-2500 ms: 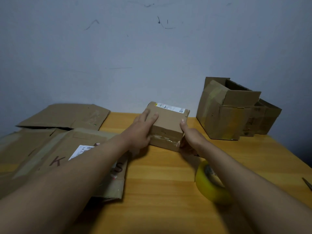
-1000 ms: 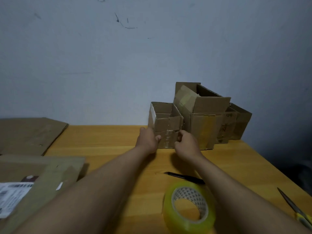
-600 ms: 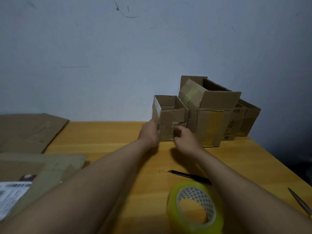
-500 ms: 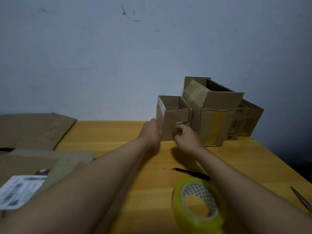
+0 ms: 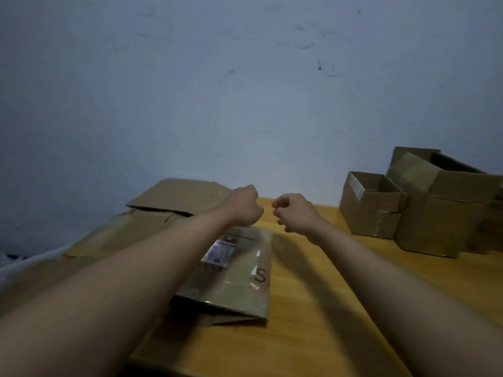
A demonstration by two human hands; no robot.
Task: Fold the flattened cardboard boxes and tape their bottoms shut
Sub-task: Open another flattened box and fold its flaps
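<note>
Now both hands, left and right, hover with fingers seemingly curled empty above the flattened box.

Three folded boxes, two hands.

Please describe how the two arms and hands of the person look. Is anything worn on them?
Both forearms are bare as far as the picture shows: no sleeves, no gloves. The left hand and the right hand carry no watch, ring or bracelet that I can see. The picture is slightly blurred, so small marks cannot be told.
</note>
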